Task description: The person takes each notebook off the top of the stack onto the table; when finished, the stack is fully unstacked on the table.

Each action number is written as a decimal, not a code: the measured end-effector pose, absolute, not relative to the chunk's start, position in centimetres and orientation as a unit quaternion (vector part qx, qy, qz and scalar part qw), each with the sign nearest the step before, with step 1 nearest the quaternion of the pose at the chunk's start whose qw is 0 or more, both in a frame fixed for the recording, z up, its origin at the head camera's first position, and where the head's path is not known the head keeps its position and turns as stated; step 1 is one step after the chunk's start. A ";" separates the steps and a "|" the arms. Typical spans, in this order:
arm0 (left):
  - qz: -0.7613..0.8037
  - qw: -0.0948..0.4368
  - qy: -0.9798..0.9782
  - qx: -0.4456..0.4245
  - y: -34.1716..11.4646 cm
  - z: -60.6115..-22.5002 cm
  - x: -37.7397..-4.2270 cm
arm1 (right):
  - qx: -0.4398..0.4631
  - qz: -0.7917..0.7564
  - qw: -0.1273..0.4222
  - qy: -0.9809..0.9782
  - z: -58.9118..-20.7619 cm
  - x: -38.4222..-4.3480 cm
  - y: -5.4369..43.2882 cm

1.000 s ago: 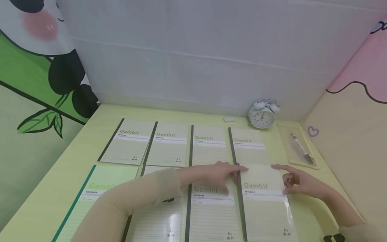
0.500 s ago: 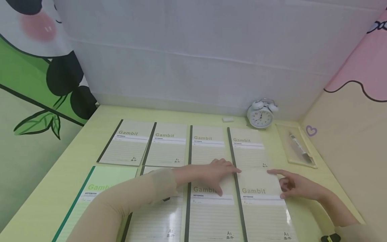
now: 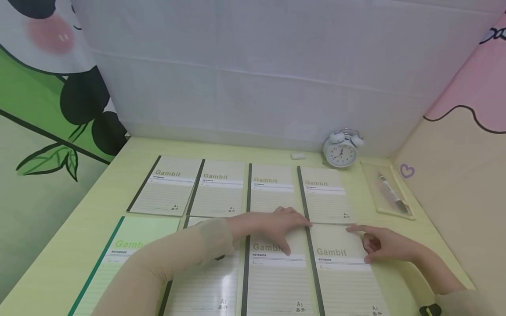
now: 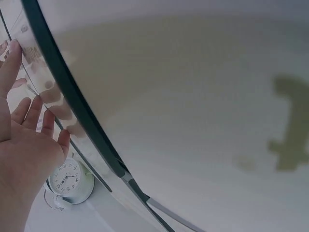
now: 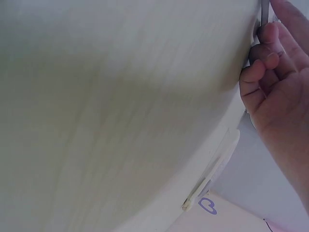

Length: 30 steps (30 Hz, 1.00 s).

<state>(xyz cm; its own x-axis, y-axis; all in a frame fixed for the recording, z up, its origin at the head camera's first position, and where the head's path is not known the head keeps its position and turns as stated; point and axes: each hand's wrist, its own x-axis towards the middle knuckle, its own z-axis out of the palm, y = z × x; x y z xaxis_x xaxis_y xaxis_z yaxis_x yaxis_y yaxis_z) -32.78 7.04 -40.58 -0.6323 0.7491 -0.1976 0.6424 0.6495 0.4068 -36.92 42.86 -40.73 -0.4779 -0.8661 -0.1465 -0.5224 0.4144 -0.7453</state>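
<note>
Gambit notebooks lie in two rows on a pale yellow-green table (image 3: 99,193). My left hand (image 3: 284,230) rests flat on the middle front notebook (image 3: 276,281), its fingertips at the dark spine of the front right notebook (image 3: 344,276). My right hand (image 3: 381,243) touches that notebook's top right corner with a straight index finger, thumb at its right edge, other fingers curled. The left wrist view shows the left hand (image 4: 24,145) spread beside a dark spine (image 4: 72,106). The right wrist view shows the right hand (image 5: 275,87) with loosely bent fingers.
The back row holds several notebooks, the rightmost (image 3: 324,195) just beyond the one touched. A green notebook (image 3: 118,254) lies front left. A white alarm clock (image 3: 341,151), a small eraser (image 3: 298,156) and a clear pen tray (image 3: 389,191) stand at the back right. Walls close three sides.
The front right notebook has slid toward me, off the back row notebook, and now lies level with its neighbour. Both hands moved back with it.
</note>
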 end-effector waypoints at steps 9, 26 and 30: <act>0.164 0.176 0.892 0.383 7.0 -39.8 -32.7 | -0.433 -0.296 0.261 0.810 -39.9 -37.3 42.6; 0.235 0.031 0.916 0.324 0.6 -31.5 -31.2 | -0.451 -0.252 0.058 0.854 -32.3 -38.0 36.5; 0.202 -0.040 0.935 0.290 -1.8 -30.8 -29.7 | -0.431 -0.230 -0.015 0.872 -31.5 -37.1 34.4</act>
